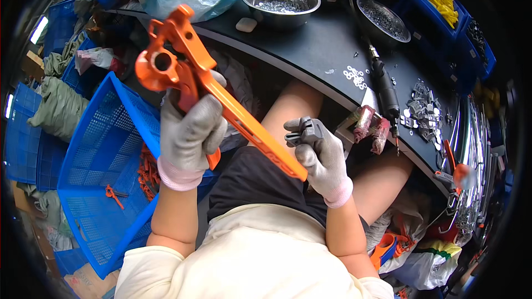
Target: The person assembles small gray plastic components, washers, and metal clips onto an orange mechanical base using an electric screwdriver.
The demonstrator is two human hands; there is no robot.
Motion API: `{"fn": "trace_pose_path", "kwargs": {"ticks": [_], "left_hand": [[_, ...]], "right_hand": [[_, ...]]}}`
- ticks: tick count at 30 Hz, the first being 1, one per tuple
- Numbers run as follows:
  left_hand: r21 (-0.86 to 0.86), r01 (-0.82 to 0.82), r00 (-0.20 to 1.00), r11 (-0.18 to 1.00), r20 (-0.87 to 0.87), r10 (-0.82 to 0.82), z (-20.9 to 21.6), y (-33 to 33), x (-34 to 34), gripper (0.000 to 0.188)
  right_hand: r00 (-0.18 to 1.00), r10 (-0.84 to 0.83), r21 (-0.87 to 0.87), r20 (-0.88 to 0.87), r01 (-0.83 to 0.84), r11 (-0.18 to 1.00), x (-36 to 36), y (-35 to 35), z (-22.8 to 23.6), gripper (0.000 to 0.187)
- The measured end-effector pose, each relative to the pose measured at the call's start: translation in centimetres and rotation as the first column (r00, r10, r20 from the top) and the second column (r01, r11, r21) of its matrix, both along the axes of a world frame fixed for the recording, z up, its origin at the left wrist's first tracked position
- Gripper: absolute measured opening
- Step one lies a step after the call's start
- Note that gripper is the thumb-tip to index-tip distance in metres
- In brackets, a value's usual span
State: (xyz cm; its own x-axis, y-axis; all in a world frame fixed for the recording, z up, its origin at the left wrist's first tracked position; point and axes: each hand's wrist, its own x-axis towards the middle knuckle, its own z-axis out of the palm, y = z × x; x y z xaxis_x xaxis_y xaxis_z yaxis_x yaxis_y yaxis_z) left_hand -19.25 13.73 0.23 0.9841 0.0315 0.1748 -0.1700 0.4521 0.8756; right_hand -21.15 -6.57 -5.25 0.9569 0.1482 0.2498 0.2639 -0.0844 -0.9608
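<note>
In front of my body my left hand [191, 138], in a grey-coated glove, is wrapped round an orange tool body [244, 119]. It has a long slotted bar slanting down to the right and a rounded head with a hole at the upper left. My right hand [328, 166], gloved too, pinches a small dark grey blocky part [311, 132] between thumb and fingers. The bar's lower end lies close to my right thumb; whether they touch I cannot tell. My left fingers cover part of the orange body.
On the black bench [327, 44] lie an electric screwdriver [384, 91], white washers [354, 76] and a pile of small grey parts [425, 112]. Metal bowls [281, 14] of small hardware and blue bins [415, 0] stand behind. A blue basket [91, 149] with orange parts is at my left.
</note>
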Motion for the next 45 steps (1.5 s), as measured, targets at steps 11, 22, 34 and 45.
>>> {"fn": "trace_pose_path", "kwargs": {"ticks": [11, 22, 34, 45], "left_hand": [[-0.007, -0.157, 0.955, 0.988, 0.255, 0.153, 1.5, -2.2, 0.5, 0.018], [0.095, -0.14, 0.966, 0.986, 0.232, 0.114, 0.8, -2.4, -0.2, 0.032], [0.193, -0.091, 0.842, 0.977, 0.539, -0.028, 0.7, -2.4, 1.6, 0.027], [0.342, -0.092, 0.989, 0.935, 0.143, 0.045, 0.4, -4.3, 0.8, 0.032]], "right_hand": [[0.998, 0.016, 0.164, -0.054, -0.007, 0.986, -0.7, -0.7, -1.2, 0.077], [0.993, 0.111, 0.091, 0.038, -0.114, 0.989, 0.2, -2.6, -1.3, 0.027], [0.946, 0.28, 0.401, -0.162, -0.196, 0.895, -0.6, -1.4, -1.0, 0.074], [0.937, -0.013, -0.174, 0.348, 0.078, 0.982, 0.2, -1.7, -1.9, 0.023]]}}
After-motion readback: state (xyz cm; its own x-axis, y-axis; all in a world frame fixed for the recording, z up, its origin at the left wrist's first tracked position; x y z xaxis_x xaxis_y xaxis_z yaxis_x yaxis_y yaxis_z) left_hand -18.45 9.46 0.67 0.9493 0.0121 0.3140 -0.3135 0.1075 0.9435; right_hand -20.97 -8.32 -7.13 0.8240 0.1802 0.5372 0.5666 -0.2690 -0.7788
